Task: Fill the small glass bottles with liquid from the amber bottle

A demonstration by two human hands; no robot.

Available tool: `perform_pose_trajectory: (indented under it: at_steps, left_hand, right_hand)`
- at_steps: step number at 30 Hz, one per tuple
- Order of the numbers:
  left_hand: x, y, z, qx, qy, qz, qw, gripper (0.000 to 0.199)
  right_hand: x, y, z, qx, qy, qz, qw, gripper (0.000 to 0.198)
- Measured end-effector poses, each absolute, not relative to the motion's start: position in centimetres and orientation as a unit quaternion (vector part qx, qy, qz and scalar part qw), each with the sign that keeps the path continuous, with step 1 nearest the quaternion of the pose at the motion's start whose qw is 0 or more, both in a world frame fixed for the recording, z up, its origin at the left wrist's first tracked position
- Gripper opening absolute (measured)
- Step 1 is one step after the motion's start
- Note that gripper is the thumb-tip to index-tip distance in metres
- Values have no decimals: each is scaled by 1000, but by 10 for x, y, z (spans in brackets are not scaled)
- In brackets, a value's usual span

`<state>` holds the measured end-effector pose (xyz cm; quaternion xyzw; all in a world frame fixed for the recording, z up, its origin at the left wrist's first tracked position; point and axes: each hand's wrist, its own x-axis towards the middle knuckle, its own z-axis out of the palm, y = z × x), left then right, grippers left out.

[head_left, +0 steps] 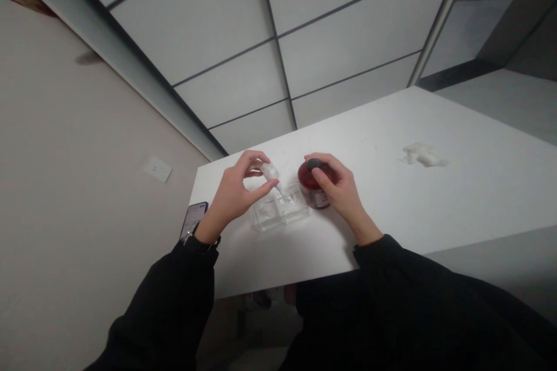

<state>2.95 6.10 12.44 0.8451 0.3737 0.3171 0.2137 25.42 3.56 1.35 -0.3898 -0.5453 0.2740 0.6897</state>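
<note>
Between the thumb and fingers of my left hand [237, 185] is a small translucent white bottle [270, 172]. It is tilted, its narrow tip pointing down to the right over a clear box [267, 221]. The box has a divider across its middle, and I cannot make out clearly what lies in its compartments. My right hand [337, 182] is wrapped round the right side of a jar with a red top [307, 178]. Its thumb and forefinger lie by the dark round knob [314, 164] on top. The jar stands just right of the box.
A crumpled white tissue or cloth [422, 155] lies on the right of the white table [383, 127]. At the left edge is a phone [194, 217] with its screen lit. A wall socket [159, 169] is on the left, and white panelled doors [226, 40] stand behind the table.
</note>
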Motion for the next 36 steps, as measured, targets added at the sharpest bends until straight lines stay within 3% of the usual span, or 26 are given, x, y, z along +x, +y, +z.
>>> perform_pose_trajectory:
  at_steps: [7, 12, 16, 23, 29, 34, 36]
  left_hand:
    - [29, 64, 119, 867, 365, 309, 141, 33]
    - [35, 60, 115, 895, 384, 180, 138, 39]
    - [43, 56, 115, 909, 390, 79, 122, 29]
    - [45, 56, 111, 922, 362, 79, 111, 21]
    - [47, 47, 113, 927, 343, 74, 135, 64]
    - [54, 47, 112, 910, 381, 95, 136, 67]
    - [54, 50, 111, 925, 334, 94, 154, 79]
  right_hand:
    - [254, 37, 13, -390, -546, 271, 690, 32]
    - [254, 36, 14, -386, -550, 267, 691, 30]
    - [253, 36, 15, -389, -545, 272, 692, 31]
    - [253, 37, 15, -384, -541, 279, 694, 31]
    - [253, 36, 17, -388, -542, 274, 693, 32]
    - [253, 35, 16, -381, -542, 278, 695, 31]
    - [253, 36, 16, -381, -542, 278, 696, 31]
